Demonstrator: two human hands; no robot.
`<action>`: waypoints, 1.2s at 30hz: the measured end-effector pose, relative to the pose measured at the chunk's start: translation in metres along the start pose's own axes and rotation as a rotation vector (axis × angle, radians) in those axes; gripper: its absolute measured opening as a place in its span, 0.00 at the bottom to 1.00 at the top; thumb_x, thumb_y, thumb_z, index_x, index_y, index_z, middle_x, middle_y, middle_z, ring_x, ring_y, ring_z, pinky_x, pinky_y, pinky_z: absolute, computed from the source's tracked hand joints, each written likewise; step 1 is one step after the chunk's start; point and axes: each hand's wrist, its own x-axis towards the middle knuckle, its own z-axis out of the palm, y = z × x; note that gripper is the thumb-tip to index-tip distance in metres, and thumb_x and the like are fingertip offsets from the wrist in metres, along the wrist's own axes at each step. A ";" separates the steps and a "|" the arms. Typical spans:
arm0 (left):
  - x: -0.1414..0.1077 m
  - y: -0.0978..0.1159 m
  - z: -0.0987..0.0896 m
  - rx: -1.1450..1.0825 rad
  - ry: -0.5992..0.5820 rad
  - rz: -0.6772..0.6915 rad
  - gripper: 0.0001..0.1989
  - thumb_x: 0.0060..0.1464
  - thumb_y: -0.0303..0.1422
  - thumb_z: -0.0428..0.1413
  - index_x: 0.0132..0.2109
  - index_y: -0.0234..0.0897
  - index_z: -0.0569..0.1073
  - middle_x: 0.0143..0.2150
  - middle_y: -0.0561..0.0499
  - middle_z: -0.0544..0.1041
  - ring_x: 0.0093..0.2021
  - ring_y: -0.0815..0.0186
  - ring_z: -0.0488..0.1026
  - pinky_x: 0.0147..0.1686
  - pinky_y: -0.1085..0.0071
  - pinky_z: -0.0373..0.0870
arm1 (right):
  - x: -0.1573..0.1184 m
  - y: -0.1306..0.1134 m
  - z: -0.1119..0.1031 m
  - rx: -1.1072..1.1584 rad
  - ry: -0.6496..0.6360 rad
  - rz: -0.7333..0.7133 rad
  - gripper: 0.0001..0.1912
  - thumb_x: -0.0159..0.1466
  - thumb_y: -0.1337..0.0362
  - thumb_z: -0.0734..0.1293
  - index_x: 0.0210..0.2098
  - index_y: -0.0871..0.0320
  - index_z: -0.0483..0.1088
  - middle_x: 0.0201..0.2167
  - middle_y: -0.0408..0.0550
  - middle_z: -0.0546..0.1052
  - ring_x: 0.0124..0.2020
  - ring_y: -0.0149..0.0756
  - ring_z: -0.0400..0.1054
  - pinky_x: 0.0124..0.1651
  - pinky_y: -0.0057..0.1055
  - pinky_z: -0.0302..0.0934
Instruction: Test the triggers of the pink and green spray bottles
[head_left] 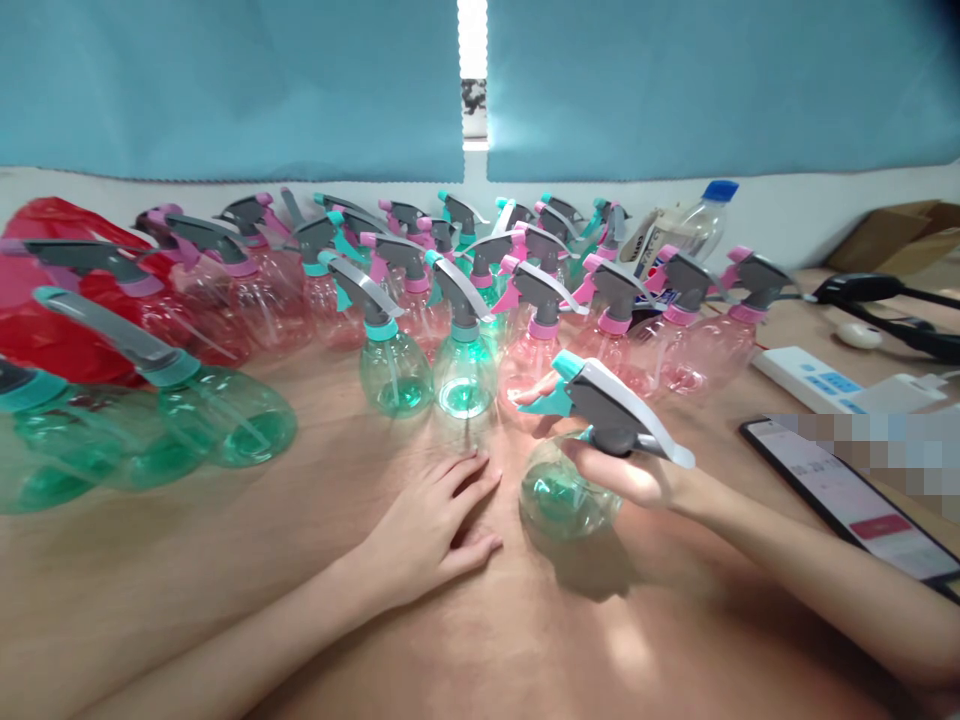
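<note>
At the far left, a red plastic bag [56,330] sits behind pink spray bottles [259,305]; nearer, green spray bottles [259,415] stand on the bench [315,520]. The left hand [435,520] lies palm down on the bench, fingers slightly spread and holding nothing. Just beyond it stand two teal-collared spray bottles [397,380]. To its right, the right hand [630,480] has its fingers closed around the neck of a green-tinted spray bottle [559,495], fingertips partly hidden; whether its base touches the bench, I cannot tell. Farther right are a blue-capped clear bottle [701,225], a white power strip [802,375] and a smartphone [847,490].
</note>
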 end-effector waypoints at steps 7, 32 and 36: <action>0.000 -0.001 0.001 -0.017 0.026 0.004 0.28 0.59 0.42 0.54 0.63 0.37 0.62 0.63 0.38 0.63 0.63 0.49 0.59 0.59 0.49 0.59 | 0.002 -0.006 -0.001 -0.038 -0.014 0.022 0.13 0.47 0.73 0.60 0.31 0.53 0.66 0.35 0.47 0.71 0.30 0.35 0.70 0.28 0.29 0.68; -0.001 -0.001 0.001 -0.002 0.017 0.005 0.29 0.59 0.43 0.54 0.63 0.34 0.62 0.63 0.37 0.63 0.63 0.49 0.58 0.59 0.50 0.59 | -0.003 -0.001 0.001 0.081 -0.032 0.023 0.22 0.52 0.73 0.61 0.46 0.51 0.65 0.44 0.50 0.75 0.37 0.41 0.75 0.37 0.36 0.72; 0.000 0.000 0.000 0.013 0.001 0.007 0.29 0.60 0.43 0.53 0.63 0.32 0.62 0.63 0.36 0.63 0.63 0.49 0.58 0.59 0.49 0.59 | 0.002 -0.011 0.000 -0.016 -0.017 -0.020 0.21 0.52 0.71 0.61 0.45 0.52 0.68 0.39 0.49 0.77 0.36 0.42 0.75 0.35 0.36 0.72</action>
